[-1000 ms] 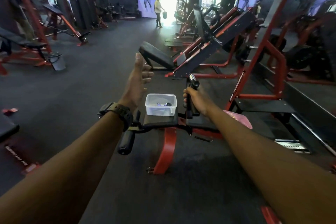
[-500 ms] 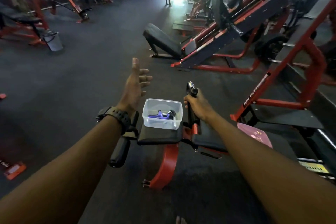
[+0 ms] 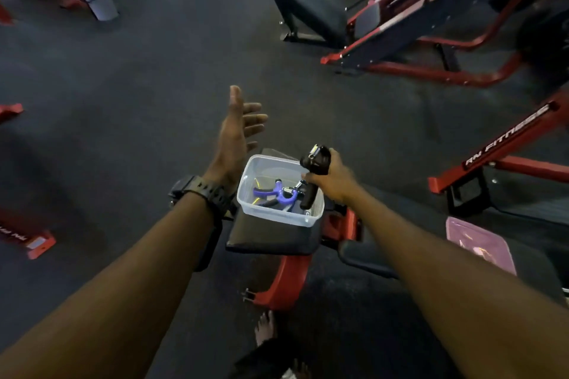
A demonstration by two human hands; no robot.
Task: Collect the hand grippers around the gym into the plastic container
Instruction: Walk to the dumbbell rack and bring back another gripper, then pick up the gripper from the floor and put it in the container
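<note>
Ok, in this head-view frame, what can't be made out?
- Head view: how many hand grippers lie in the plastic container; they overlap under the purple one.
- The black gripper's middle, covered by the right hand.
- The pink lid's markings, blurred.
- The left hand's palm, facing away.

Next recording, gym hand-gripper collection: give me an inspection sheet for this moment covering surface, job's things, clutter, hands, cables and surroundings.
Surface: black padded seat on a red frame carries the container.
Job's things: clear plastic container holds a purple hand gripper; a black hand gripper is held upright over its right rim.
Clutter: pink lid on the pad to the right.
Hands: right hand grips the black hand gripper; left hand is open, fingers spread, beside the container, touching nothing; a black watch is on the wrist.
Cables: nothing seen.
Surroundings: dark gym floor, red and black machines, a bare foot below.
</note>
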